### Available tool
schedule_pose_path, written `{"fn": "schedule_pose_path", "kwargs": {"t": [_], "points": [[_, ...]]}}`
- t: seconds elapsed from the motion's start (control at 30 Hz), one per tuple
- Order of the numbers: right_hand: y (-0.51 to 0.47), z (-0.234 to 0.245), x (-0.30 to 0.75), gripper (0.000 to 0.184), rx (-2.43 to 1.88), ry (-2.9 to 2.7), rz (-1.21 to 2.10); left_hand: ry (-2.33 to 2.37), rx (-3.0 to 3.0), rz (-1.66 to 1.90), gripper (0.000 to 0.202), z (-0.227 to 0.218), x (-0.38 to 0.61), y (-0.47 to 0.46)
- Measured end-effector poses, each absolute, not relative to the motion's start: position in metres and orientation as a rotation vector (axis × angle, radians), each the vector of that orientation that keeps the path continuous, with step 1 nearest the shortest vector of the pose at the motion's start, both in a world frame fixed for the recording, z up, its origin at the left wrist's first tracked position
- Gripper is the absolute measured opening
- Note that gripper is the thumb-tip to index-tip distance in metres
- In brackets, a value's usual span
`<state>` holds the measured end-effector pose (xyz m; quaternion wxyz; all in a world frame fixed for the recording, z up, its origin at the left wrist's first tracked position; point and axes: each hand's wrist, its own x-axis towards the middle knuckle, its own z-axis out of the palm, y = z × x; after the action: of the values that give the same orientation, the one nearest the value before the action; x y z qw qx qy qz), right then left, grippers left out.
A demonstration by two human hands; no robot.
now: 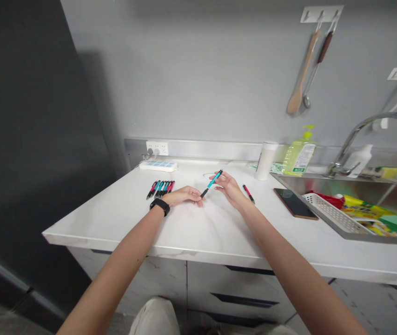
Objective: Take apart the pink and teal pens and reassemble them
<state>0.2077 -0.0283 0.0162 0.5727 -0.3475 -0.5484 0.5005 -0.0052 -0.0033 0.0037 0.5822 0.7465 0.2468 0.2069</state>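
A blue pen (215, 179) with a black grip and black top is held at a slant above the counter, between my two hands. The fingers of my left hand (186, 196), with a black band on the wrist, pinch its lower black end. My right hand (229, 187) has its fingers curled around the upper part, near the black top. Beside my left hand, a row of several red and blue pens (161, 188) lies side by side, partly covered by that hand. A single red pen (249, 193) rests just right of my right hand.
On the white counter (198, 237) are a power strip (158, 166), a white cylindrical container (266, 160), a soap bottle (299, 153) and a phone (294, 203). At right, the sink (341, 230) holds a white basket and colourful packages beneath a faucet (355, 132).
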Motion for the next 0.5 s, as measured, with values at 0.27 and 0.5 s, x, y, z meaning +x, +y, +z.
{"fn": "schedule_pose_path", "kwargs": {"t": [0.27,0.5], "points": [[-0.0263,0.013,0.2065,0.034,-0.772,-1.16,1.234,0.586,1.75,0.483,0.029,0.0017,-0.0058,-0.0011],[-0.0289,0.0122,0.2048,0.028,-0.846,-1.202,1.29,0.585,1.743,0.49,0.032,0.0001,-0.0054,-0.0014]]}}
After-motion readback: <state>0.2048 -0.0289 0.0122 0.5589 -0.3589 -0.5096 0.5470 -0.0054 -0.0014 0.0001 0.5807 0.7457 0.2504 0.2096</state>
